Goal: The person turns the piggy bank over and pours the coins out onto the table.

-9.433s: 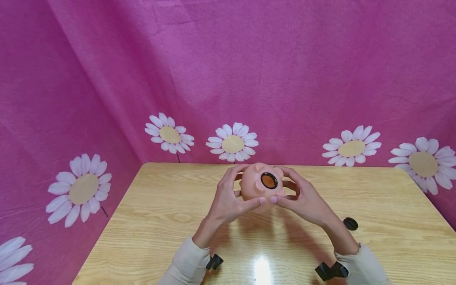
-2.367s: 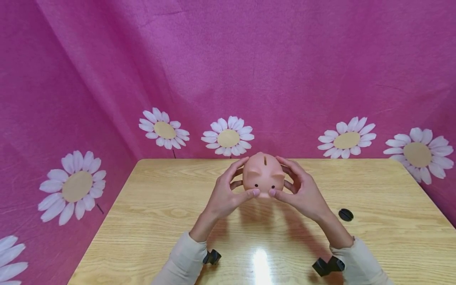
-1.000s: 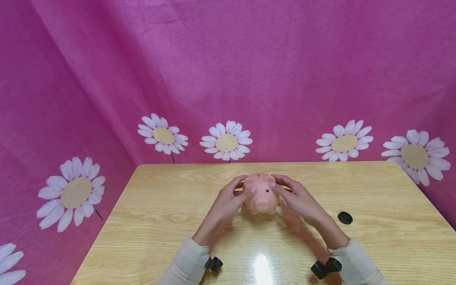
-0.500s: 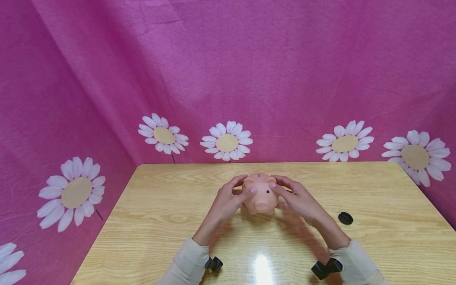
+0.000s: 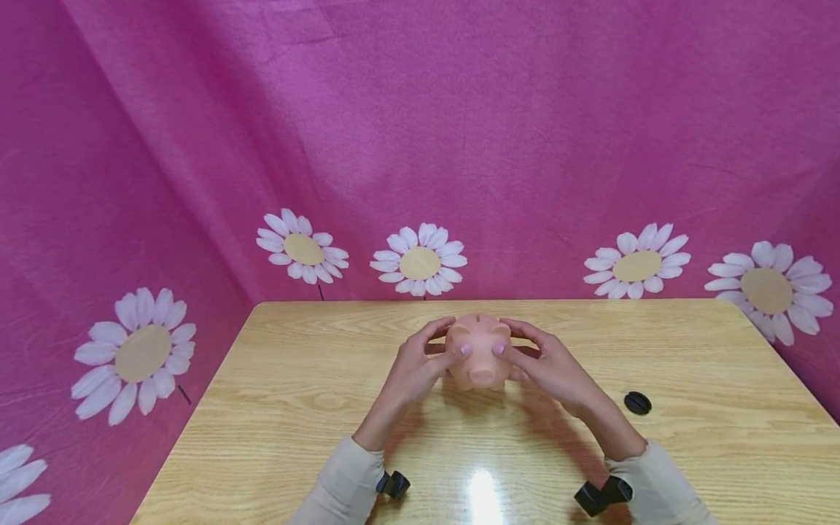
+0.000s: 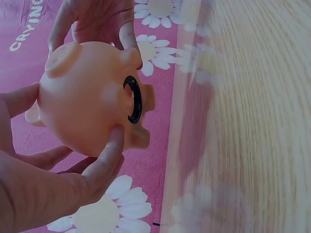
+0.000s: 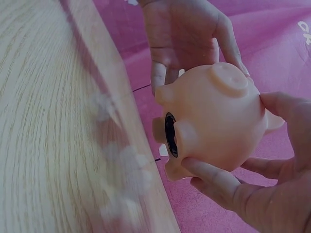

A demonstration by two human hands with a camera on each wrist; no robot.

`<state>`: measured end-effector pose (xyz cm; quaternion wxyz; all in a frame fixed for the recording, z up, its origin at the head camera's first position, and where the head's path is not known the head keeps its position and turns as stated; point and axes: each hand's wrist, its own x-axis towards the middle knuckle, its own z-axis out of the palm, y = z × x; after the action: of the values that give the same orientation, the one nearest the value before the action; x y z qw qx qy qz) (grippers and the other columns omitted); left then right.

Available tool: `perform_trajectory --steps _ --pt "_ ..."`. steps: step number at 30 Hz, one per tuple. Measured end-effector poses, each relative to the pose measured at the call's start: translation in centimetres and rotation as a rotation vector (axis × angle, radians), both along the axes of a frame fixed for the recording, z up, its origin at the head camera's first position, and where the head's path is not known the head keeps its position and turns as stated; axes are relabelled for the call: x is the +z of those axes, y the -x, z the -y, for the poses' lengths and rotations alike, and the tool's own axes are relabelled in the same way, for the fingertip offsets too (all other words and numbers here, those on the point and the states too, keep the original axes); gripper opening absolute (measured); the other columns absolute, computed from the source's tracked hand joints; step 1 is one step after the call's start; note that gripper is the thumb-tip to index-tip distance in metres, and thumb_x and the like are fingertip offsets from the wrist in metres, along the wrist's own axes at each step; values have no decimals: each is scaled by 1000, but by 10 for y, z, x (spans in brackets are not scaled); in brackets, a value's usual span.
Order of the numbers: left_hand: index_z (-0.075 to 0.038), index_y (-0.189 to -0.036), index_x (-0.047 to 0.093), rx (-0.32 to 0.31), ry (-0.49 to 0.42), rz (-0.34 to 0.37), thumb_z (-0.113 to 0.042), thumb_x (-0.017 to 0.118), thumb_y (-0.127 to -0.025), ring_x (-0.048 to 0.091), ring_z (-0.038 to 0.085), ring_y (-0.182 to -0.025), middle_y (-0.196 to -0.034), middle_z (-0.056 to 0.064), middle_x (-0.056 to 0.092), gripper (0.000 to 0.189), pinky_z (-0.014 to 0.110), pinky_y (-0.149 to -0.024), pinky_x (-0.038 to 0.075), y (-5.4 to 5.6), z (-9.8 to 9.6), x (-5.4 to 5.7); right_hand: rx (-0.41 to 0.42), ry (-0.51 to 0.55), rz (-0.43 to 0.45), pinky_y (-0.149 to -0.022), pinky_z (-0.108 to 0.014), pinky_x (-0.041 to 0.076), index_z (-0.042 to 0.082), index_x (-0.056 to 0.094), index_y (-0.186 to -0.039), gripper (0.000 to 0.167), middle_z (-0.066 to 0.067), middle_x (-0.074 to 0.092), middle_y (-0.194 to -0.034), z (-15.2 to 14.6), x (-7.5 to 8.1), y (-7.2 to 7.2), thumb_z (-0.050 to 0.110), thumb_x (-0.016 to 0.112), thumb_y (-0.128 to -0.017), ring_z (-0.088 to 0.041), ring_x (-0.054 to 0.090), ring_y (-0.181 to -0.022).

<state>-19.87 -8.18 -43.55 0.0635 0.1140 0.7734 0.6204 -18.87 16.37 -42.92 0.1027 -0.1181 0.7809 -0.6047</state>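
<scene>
A pink piggy bank [image 5: 481,368] is held upright between both hands just above the table, its snout toward me and its coin slot on top. My left hand [image 5: 420,364] grips one side, with the thumb beside the snout and the fingers curled behind. On the opposite side, my right hand [image 5: 554,368] grips it the same way; both thumbs cover the eyes. In the left wrist view, a black ring [image 6: 136,99] rims an open hole in the belly between the stubby feet. A slotted black round plug [image 5: 637,402] lies on the table to the right.
The wood-grain table [image 5: 295,408] spreads under both arms, with a bright light reflection [image 5: 483,496] near the front. A magenta cloth [image 5: 525,146] printed with white daisies hangs behind and at the left. Black wrist devices [image 5: 394,485] sit at both cuffs.
Earlier the belly hole faced me; the piggy bank was then turned slot-up and lowered upright. Over the last half second it rises slightly, and my right thumb shifts over the eye.
</scene>
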Motion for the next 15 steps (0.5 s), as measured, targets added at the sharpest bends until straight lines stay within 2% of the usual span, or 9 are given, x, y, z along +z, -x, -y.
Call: perform_trajectory --steps 4,7,8,11,13,15 --pt "-12 -158 54 -14 12 30 -38 74 -101 69 37 -129 -154 15 60 65 50 -91 67 -1 1 -2 -4 -8 11 -92 -29 64 1 43 -161 64 -26 49 -159 1 -3 0 31 65 -109 -41 63 -135" --pt "-14 -157 55 6 37 -2 -40 76 -100 67 34 -129 -154 10 61 67 46 -94 66 -3 1 -1 -10 -19 -32 -92 -27 64 4 45 -161 64 -24 49 -161 1 -3 0 30 67 -108 -43 62 -137" --pt "-15 -156 55 11 12 -36 -36 78 -99 66 34 -132 -154 9 61 66 47 -95 66 -3 1 0 -13 -7 -79 -93 -26 63 5 46 -161 63 -22 48 -162 1 -2 0 26 69 -107 -43 60 -139" --pt "-20 -156 57 9 -83 -220 -30 85 -93 59 28 -141 -157 2 58 69 42 -101 64 -6 2 9 -7 69 -296 -96 -23 62 8 48 -160 67 -13 49 -163 1 5 -3 6 76 -99 -28 58 -146" --pt "-22 -156 57 -19 -160 -326 -24 89 -90 54 25 -146 -160 -1 56 73 41 -104 63 -7 3 14 3 124 -424 -98 -24 61 8 49 -159 75 -8 49 -162 1 10 -3 -7 78 -92 -17 55 -147" --pt "-22 -157 56 -48 -199 -378 -22 91 -88 51 24 -148 -161 -1 53 77 38 -104 62 -7 4 17 27 178 -473 -100 -26 62 6 49 -159 80 -4 50 -159 1 13 -3 -14 79 -88 -6 54 -144"
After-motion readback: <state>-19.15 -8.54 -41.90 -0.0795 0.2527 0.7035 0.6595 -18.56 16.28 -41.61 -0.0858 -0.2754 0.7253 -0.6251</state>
